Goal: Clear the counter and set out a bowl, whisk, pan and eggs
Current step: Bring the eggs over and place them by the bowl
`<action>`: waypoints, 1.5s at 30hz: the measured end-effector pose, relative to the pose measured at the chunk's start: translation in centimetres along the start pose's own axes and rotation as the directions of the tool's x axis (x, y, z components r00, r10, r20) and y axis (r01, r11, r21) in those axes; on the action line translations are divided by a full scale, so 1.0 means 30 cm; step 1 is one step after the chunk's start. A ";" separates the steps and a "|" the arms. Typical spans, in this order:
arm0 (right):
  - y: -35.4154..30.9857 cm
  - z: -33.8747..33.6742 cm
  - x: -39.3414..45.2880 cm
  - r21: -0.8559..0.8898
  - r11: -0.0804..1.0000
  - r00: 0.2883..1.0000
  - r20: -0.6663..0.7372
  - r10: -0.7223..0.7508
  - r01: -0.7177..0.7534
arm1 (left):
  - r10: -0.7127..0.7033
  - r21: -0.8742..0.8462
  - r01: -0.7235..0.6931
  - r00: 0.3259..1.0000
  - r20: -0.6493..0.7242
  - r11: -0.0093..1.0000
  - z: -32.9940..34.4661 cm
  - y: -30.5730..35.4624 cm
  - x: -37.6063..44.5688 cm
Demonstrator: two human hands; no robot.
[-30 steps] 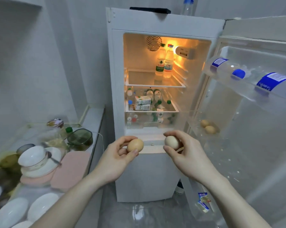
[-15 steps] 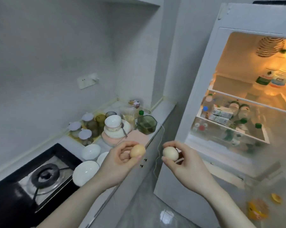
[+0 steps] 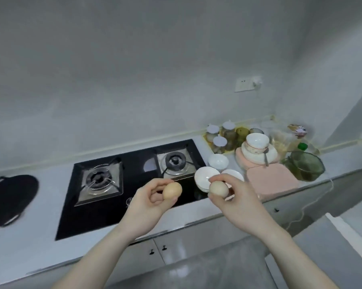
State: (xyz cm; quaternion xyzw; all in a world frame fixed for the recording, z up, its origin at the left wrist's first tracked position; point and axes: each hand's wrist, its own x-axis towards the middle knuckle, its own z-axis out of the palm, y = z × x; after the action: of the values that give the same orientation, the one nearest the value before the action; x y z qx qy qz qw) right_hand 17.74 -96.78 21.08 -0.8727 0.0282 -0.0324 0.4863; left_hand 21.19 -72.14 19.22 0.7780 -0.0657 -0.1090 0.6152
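View swung from open fridge to counter; both eggs (image 3: pixel 172 191) now held above black stove (image 3: pixel 121 184) front edge.

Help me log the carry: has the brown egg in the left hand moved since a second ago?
Yes. The brown egg, pinched in the left hand, was in front of the open fridge; now it hangs over the stove's front edge, beside the white bowls.

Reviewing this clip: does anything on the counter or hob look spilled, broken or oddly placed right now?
Nothing looks spilled or broken. The left hand holds a brown egg and the right hand a paler egg, both intact, above the hob. The right end of the counter is crowded with bowls and jars, and one white bowl sits tilted.
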 end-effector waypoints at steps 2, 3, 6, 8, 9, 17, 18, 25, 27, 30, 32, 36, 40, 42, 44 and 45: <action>-0.054 0.077 0.030 0.002 0.999 0.997 0.064 -0.049 0.049 | -0.016 0.014 0.017 0.997 -0.081 1.000 -0.099 -0.015 -0.055; -0.091 0.126 0.041 0.004 0.997 0.991 0.106 -0.080 0.080 | -0.029 0.012 0.031 0.991 -0.133 0.999 -0.157 -0.022 -0.090; -0.216 0.295 0.056 -0.003 0.990 0.967 0.216 -0.136 0.140 | -0.052 -0.004 0.053 0.960 -0.274 0.999 -0.337 -0.058 -0.209; -0.287 0.402 0.053 0.011 0.984 0.945 0.277 -0.173 0.177 | -0.058 0.001 0.062 0.938 -0.343 0.998 -0.440 -0.086 -0.281; -0.325 0.464 0.048 0.017 0.980 0.930 0.313 -0.192 0.197 | -0.065 0.003 0.071 0.923 -0.378 0.997 -0.495 -0.103 -0.325; -0.598 0.965 -0.047 0.085 0.956 0.835 0.468 -0.288 0.282 | -0.133 -0.014 0.152 0.815 -0.563 0.988 -0.940 -0.242 -0.660; -0.634 1.039 -0.064 0.088 0.951 0.819 0.489 -0.300 0.296 | -0.144 -0.025 0.159 0.802 -0.579 0.987 -0.996 -0.262 -0.708; -0.772 1.385 -0.110 0.084 0.936 0.729 0.604 -0.321 0.342 | -0.208 -0.091 0.201 0.699 -0.684 0.975 -1.260 -0.395 -0.885; -0.785 1.443 -0.098 0.083 0.939 0.722 0.618 -0.312 0.334 | -0.228 -0.109 0.215 0.673 -0.704 0.971 -1.306 -0.431 -0.898; -0.806 1.559 -0.059 0.073 0.933 0.695 0.648 -0.312 0.352 | -0.266 -0.152 0.233 0.610 -0.746 0.960 -1.385 -0.504 -0.900; -0.807 1.632 -0.020 0.075 0.926 0.665 0.674 -0.321 0.370 | -0.293 -0.180 0.247 0.564 -0.772 0.952 -1.425 -0.552 -0.886; -0.796 1.810 0.078 0.075 0.932 0.604 0.742 -0.291 0.356 | -0.369 -0.239 0.313 0.477 -0.798 0.919 -1.516 -0.658 -0.859; -0.790 2.005 0.143 0.056 0.929 0.523 0.813 -0.256 0.367 | -0.437 -0.291 0.378 0.392 -0.810 0.879 -1.618 -0.765 -0.849; -0.792 2.089 0.168 0.045 0.927 0.487 0.841 -0.237 0.373 | -0.468 -0.314 0.404 0.373 -0.801 0.859 -1.671 -0.821 -0.844; -0.798 2.182 0.196 0.028 0.923 0.459 0.862 -0.217 0.384 | -0.501 -0.339 0.432 0.350 -0.791 0.836 -1.728 -0.888 -0.841; -0.805 2.216 0.203 0.017 0.925 0.452 0.869 -0.201 0.379 | -0.512 -0.346 0.442 0.343 -0.787 0.828 -1.750 -0.917 -0.838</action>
State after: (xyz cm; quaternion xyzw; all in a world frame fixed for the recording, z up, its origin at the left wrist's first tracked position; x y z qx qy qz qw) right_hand 29.82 -28.27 6.90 -0.8039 -0.3633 0.3238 0.3420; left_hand 9.13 -10.23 6.22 0.6879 0.4805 0.1131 0.5322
